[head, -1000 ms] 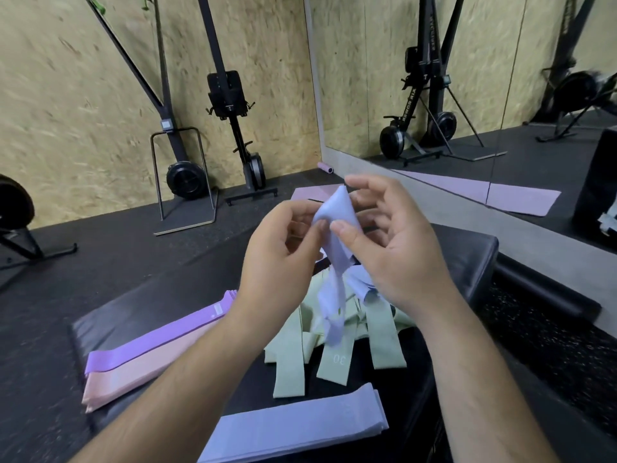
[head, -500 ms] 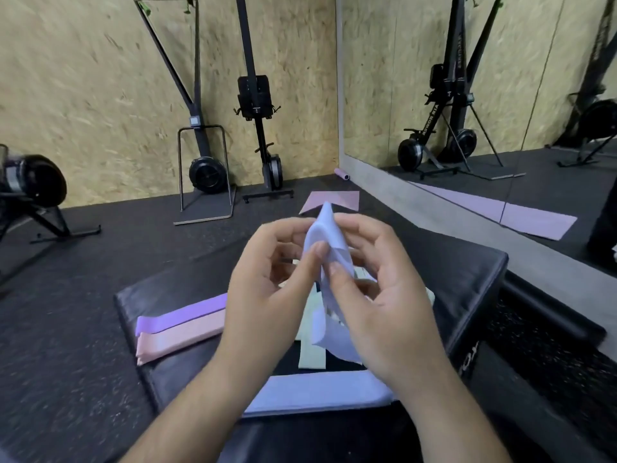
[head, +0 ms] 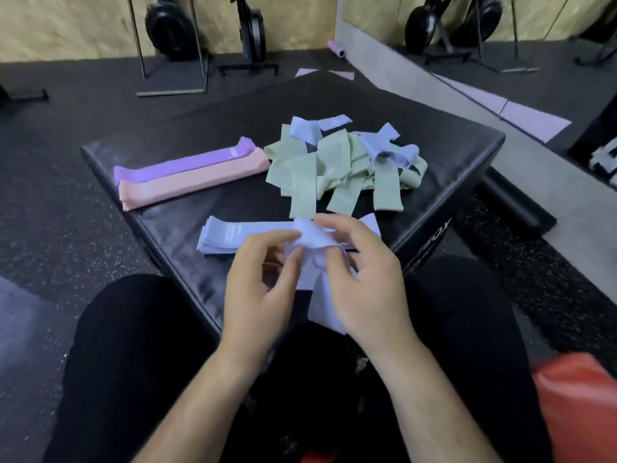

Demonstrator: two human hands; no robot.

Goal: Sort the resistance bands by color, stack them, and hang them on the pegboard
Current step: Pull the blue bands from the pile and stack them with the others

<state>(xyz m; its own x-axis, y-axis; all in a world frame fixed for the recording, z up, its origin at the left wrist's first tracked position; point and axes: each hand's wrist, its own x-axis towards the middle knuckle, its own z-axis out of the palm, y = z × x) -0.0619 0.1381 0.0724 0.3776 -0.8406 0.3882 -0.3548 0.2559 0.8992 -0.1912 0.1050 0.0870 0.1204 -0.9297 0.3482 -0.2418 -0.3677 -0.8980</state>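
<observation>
Looking down at the black padded box [head: 367, 105], I see the left hand [head: 260, 289] and right hand [head: 364, 282] over its near edge, each pinching one crumpled pale-lavender band [head: 312, 237] between thumb and fingers. A flat lavender stack [head: 230, 235] lies on the box's near side. A loose green heap [head: 310, 172] with some lavender bands on top sits at its centre. The pink stack [head: 193, 180] and purple stack [head: 180, 162] lie touching on its left.

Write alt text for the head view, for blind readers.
Left hand and right hand pinch a crumpled pale blue band by the blue stack on a black box. Behind lie a purple stack, a pink stack and a mixed green-and-blue heap.
</observation>
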